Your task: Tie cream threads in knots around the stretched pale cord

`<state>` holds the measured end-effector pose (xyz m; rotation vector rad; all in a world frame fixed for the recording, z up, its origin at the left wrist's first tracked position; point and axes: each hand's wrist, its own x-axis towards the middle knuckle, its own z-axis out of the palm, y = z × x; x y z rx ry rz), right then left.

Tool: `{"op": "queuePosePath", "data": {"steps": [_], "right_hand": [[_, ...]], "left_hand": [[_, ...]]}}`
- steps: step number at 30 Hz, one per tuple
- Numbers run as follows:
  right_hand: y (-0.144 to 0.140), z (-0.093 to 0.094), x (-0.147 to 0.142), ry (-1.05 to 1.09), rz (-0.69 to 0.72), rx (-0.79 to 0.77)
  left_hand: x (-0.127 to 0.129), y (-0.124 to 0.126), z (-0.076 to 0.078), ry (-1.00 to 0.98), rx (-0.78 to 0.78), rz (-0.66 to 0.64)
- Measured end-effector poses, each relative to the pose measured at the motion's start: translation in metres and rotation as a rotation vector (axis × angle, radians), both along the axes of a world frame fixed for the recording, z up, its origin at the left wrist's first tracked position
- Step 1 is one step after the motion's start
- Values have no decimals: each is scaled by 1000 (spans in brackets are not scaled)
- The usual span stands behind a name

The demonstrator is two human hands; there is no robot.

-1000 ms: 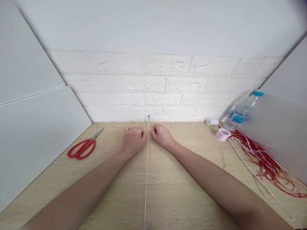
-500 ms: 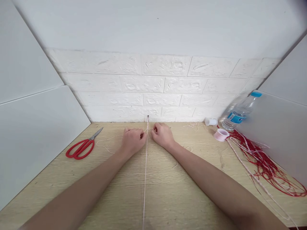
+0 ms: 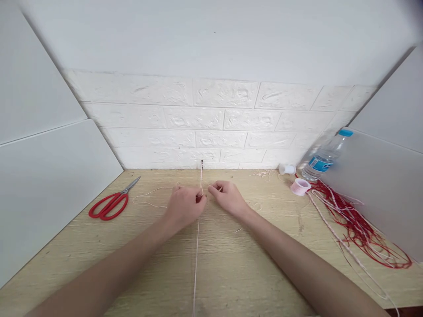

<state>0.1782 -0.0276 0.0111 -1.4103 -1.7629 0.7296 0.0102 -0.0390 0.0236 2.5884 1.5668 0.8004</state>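
A thin pale pink cord (image 3: 195, 255) runs taut from a pin (image 3: 202, 163) at the foot of the brick wall straight toward me over the wooden table (image 3: 231, 273). My left hand (image 3: 184, 205) and my right hand (image 3: 228, 198) meet at the cord a short way in front of the pin. Both have their fingers pinched on fine thread at the cord. A loose thread end (image 3: 148, 193) trails left from my left hand.
Red scissors (image 3: 110, 203) lie at the left. At the right stand a pink thread spool (image 3: 300, 186), a small white spool (image 3: 287, 169) and a water bottle (image 3: 324, 158), with a bundle of red and pink cords (image 3: 357, 229) spread beside the white side panel.
Both hands have moved a little toward me along the cord and closer together; their fingertips now meet at the cord. The view has shifted slightly.
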Motion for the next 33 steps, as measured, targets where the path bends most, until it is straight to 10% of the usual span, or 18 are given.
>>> {"op": "queuePosePath", "data": {"steps": [9,15,22,33], "right_hand": [[-21,3,-15,336,100,-253],[-35,-3,-8,71,80,103],[-44,4,-5,92,285,242],[-27,13,19,505,-212,94]], "left_hand": [[3,-34,-1,57,35,-262],[-8,-22,3,-227,47,-98],[-18,-1,-5,-241,-57,-331],[-29,6,-1,-351,47,-85]]}}
